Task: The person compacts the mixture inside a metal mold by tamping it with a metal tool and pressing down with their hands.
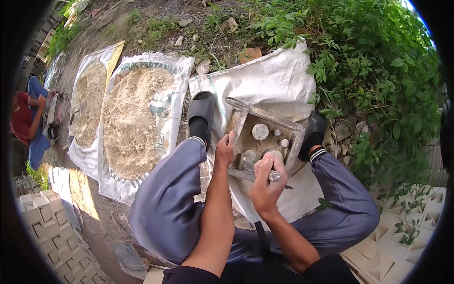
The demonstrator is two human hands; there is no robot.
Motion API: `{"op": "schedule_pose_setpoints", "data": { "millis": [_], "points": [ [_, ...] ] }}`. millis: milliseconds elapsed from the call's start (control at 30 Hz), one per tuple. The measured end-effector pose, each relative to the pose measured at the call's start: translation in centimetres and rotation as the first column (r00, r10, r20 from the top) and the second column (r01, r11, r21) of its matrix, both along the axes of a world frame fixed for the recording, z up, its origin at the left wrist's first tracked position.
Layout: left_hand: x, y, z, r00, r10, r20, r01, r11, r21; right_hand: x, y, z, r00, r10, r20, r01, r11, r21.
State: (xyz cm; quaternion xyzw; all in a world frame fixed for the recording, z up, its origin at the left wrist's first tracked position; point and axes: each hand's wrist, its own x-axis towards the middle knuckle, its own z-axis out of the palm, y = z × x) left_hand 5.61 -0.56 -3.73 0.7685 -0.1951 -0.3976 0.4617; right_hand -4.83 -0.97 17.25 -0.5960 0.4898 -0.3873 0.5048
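Observation:
Between my feet stands a square mould frame [299, 137], its walls coated in sandy dust. Inside it are several round metal pieces, among them a large disc-topped one [260, 132] and two smaller ones at the right. My left hand [224, 149] is closed at the frame's left side, by a flat bar [241, 124] slanting along that wall. Over the near right corner, my right hand [268, 179] grips a tool with a rounded metal end [274, 176]. Most of that tool is hidden by the fingers, so its kind is unclear.
A white sack sheet [269, 75] lies under the frame. Left of it, sandy powder [137, 118] is heaped on opened sacks. Black sandals [201, 116] flank the frame. Pale patterned blocks [52, 232] stand at both lower corners. Another person [35, 118] sits far left; plants [378, 75] grow right.

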Motion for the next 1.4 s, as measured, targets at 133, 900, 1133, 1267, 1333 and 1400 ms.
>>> {"op": "schedule_pose_setpoints", "data": {
  "millis": [133, 900, 1133, 1267, 1333, 1400],
  "points": [
    [-0.1, 0.5, -0.6, 0.999, 0.028, 0.039, -0.029, 0.999, 0.018, -0.2, 1.9, -1.0, 1.0, -0.028, 0.002, 0.028, 0.999, -0.037],
    [0.0, 0.5, -0.9, 0.999, 0.009, 0.039, -0.01, 1.0, 0.006, -0.2, 2.7, 0.4, 0.982, -0.099, 0.159, 0.099, 0.995, 0.007],
    [0.4, 0.0, -1.3, 1.0, -0.012, -0.001, 0.012, 0.999, -0.031, 0.0, 3.0, 1.2, 0.992, -0.046, 0.115, 0.059, 0.992, -0.111],
    [0.0, 0.0, -1.9, 0.998, -0.007, -0.061, 0.005, 0.999, -0.042, 1.1, 1.9, -1.7, 0.997, 0.069, 0.043, -0.061, 0.985, -0.159],
    [0.2, 0.0, -1.6, 0.996, -0.05, -0.069, 0.049, 0.999, -0.008, 1.8, 0.4, 0.4, 0.996, -0.011, 0.088, 0.014, 0.999, -0.038],
    [0.1, 0.1, -1.8, 1.0, -0.017, -0.014, 0.017, 0.999, -0.035, 1.7, -0.4, 1.7, 0.984, -0.158, 0.08, 0.159, 0.987, 0.001]
  ]
}}
